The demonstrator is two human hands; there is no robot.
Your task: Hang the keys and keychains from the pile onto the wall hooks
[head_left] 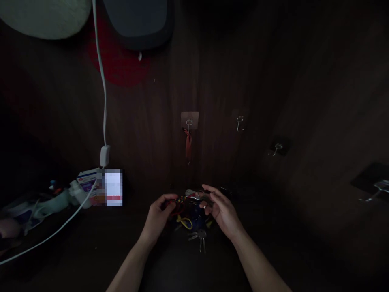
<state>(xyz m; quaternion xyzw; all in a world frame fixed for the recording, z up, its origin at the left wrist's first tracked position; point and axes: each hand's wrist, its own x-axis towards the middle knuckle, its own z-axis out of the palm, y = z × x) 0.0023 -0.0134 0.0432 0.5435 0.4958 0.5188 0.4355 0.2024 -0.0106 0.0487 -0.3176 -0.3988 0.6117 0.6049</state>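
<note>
My left hand [161, 213] is closed, thumb against fingers, on a dark red cord [179, 202] with small yellow dots like beads. Facing it, my right hand [223, 211] has its index finger stretched out, while the thumb and other fingers curl round a small thing too dim to name. Between and below the hands lies a bunch of metal keys [201, 235]. Among the pile are a yellow loop of cord [184, 221] and a dark blue item [197, 217] whose shape is unclear. A pale metallic piece [191, 194] sits just behind them.
An orange strap [188, 147] hangs from a wall hook [189, 121]. More hooks [240, 123] run rightward along dark wood. At left, a white cable [104, 97] crosses a lit, blurred-out screen [113, 188], bottles [79, 194] and a box [88, 176].
</note>
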